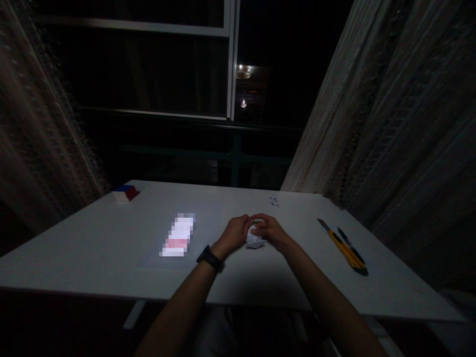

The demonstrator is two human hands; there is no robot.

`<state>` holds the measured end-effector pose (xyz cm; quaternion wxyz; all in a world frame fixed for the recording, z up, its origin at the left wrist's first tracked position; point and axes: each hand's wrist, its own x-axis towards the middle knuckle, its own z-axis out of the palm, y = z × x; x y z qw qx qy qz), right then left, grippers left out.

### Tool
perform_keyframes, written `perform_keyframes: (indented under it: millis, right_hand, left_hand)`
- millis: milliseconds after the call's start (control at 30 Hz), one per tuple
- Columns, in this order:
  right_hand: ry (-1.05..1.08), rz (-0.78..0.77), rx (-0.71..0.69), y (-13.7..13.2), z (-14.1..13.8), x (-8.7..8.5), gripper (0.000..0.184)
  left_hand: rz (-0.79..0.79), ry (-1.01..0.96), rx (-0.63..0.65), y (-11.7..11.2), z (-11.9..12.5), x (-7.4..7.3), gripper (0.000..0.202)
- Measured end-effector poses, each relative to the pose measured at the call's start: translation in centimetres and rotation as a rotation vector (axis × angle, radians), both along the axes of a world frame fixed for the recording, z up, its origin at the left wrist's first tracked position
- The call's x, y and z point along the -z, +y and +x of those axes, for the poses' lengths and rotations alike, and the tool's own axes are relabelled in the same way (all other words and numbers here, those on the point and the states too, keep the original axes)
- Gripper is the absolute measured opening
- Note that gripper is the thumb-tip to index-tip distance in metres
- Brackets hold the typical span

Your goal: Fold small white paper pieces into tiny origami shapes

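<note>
A small piece of folded white paper is between my two hands, low over the middle of the white table. My left hand, with a dark watch on its wrist, has its fingers closed at the paper's left and far side. From the right, my right hand curls its fingers over the paper and pinches it. The fingertips of both hands meet at the paper's far edge. Part of the paper is hidden behind the fingers, and the light is dim.
On the white table, a lit phone lies on a pale sheet. A colored cube sits far left. Small marked paper pieces lie beyond my hands. A yellow utility knife and dark pen lie right.
</note>
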<state>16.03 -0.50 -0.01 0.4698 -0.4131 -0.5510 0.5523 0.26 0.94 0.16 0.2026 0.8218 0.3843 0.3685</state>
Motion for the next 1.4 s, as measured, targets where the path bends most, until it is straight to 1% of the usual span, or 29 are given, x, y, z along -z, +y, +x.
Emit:
perform_keyframes:
  millis: [300, 433, 600, 733, 833, 900, 1100, 1200, 1300, 1400]
  right_hand:
    - [-0.005, 0.027, -0.016, 0.0, -0.2, 0.0, 0.056]
    - [-0.030, 0.050, 0.002, 0.1, -0.2, 0.1, 0.058]
    - [-0.023, 0.057, 0.001, 0.1, 0.2, 0.2, 0.061]
    - [-0.001, 0.040, -0.053, 0.0, 0.4, -0.1, 0.065]
    - [-0.013, 0.058, -0.062, -0.1, 0.5, -0.2, 0.065]
    - [-0.028, 0.075, -0.064, -0.1, 0.6, -0.2, 0.065]
    - [-0.093, 0.091, -0.102, 0.0, 0.8, 0.4, 0.062]
    - [-0.127, 0.120, -0.087, 0.0, 0.8, 0.3, 0.060]
    - [-0.143, 0.132, -0.082, 0.0, 0.8, 0.1, 0.058]
    - [-0.122, 0.091, -0.062, 0.2, 0.7, 0.3, 0.055]
  left_hand:
    - [0.035, -0.003, 0.021, -0.2, 0.0, -0.2, 0.024]
    - [0.018, -0.053, 0.014, -0.3, 0.0, -0.4, 0.023]
    - [-0.049, -0.116, 0.091, -0.7, -0.1, -1.0, 0.023]
    - [-0.040, -0.092, 0.135, -0.9, -0.2, -1.2, 0.026]
    - [-0.047, -0.103, 0.145, -0.7, -0.3, -1.0, 0.023]
    - [-0.079, -0.122, 0.147, -0.4, -0.2, -0.7, 0.020]
    - [-0.272, -0.206, 0.166, 0.4, -0.1, 0.4, 0.020]
    - [-0.312, -0.197, 0.133, 0.6, -0.2, 0.6, 0.025]
    - [-0.274, -0.133, 0.082, 0.7, -0.3, 0.7, 0.027]
    - [-0.228, -0.079, 0.040, 0.7, -0.2, 0.5, 0.027]
